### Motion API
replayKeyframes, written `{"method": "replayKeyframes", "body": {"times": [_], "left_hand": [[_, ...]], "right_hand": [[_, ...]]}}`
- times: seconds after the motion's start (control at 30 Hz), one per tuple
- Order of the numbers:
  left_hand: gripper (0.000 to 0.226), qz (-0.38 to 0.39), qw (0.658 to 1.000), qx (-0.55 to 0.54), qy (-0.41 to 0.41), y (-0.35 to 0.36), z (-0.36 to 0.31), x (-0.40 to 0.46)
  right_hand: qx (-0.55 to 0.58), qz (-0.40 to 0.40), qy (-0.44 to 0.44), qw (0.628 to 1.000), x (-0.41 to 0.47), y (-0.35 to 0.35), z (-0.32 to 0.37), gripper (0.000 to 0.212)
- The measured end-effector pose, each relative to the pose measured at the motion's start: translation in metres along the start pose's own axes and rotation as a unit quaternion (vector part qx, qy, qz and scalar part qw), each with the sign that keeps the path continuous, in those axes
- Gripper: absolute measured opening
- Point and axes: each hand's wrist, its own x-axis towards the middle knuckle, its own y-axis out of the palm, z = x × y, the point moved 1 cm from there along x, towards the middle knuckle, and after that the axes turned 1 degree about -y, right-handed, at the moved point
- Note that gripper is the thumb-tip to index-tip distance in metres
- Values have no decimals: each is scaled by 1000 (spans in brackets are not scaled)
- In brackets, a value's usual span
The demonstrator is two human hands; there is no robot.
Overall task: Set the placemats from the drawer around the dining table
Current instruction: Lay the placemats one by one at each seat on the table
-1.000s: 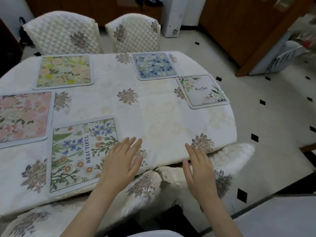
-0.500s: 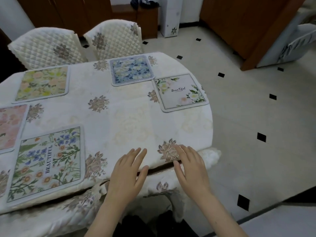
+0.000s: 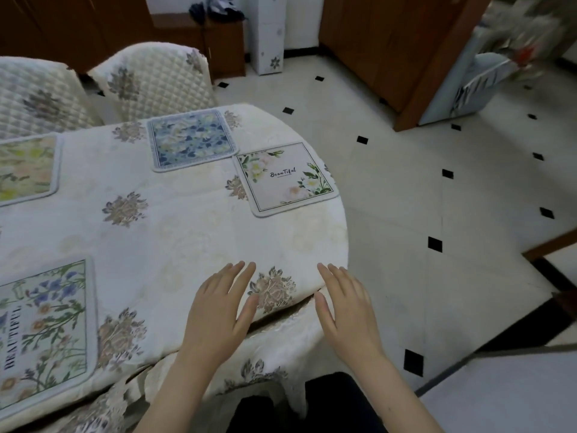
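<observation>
Several floral placemats lie flat on the cloth-covered dining table (image 3: 187,239). A white mat printed "Beautiful" (image 3: 285,178) sits at the right edge, a blue mat (image 3: 191,140) behind it, a yellow-green mat (image 3: 25,168) at far left, and a green-and-blue "BEAUTIFUL" mat (image 3: 43,326) at near left. My left hand (image 3: 220,310) lies flat with straight fingers over the table's near edge. My right hand (image 3: 346,303) is spread with straight fingers at the near right edge of the cloth. Neither hand holds anything.
Two quilted chairs (image 3: 150,85) stand behind the table. A covered chair seat (image 3: 265,348) sits under the near edge. Tiled floor (image 3: 437,214) opens to the right, with wooden cabinets (image 3: 390,42) and a white appliance (image 3: 268,29) beyond.
My view has swung right, so the mats sit further left in frame and the pink mat has left it. Both hands slid right along the near table edge, still flat and empty.
</observation>
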Motion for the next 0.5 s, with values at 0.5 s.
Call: {"method": "replayKeyframes", "body": {"times": [0.5], "left_hand": [[57,-13,999,11,-36,102,-181,129]], "right_hand": [[-15,26,-57,998,84,-95,-199,51]]}}
